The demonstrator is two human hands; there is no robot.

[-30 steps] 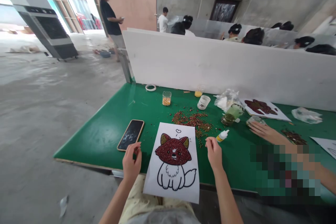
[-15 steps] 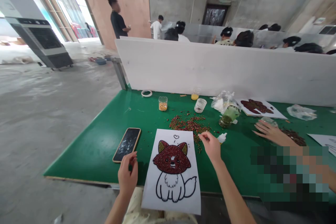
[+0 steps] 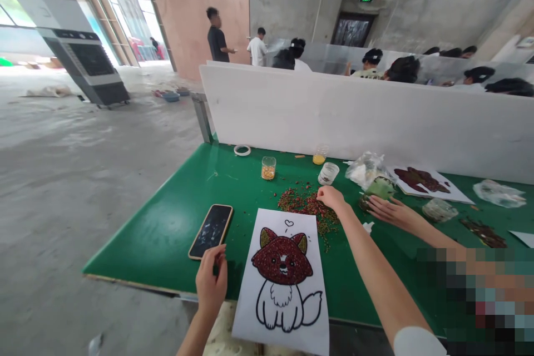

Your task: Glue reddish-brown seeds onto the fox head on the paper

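A drawing of a fox [image 3: 282, 306] on white paper lies at the table's front edge and overhangs it. Dark red grains fill its head and greenish ones its ears; body and tail are bare outline. My left hand [image 3: 212, 275], loosely curled with a gap between thumb and fingers, rests beside a phone [image 3: 210, 232] and holds nothing visible. Over the pile of red and green-brown seeds [image 3: 298, 201] behind the paper, my right hand [image 3: 332, 199] has its fingertips pinched together. What sits between them is too small to make out.
A co-worker's hand [image 3: 392, 212] touches a tilted green jar [image 3: 379, 189] at right. Farther back stand a cup of orange kernels [image 3: 268, 169], a clear cup [image 3: 329, 173], a yellow-filled cup [image 3: 319, 157] and a tape roll [image 3: 242, 150]. A white panel [image 3: 334, 105] borders the far side.
My right hand has moved from the paper's top right edge forward onto the seed pile. The co-worker's hand has shifted left from a clear container to the green jar. The view has turned slightly left.
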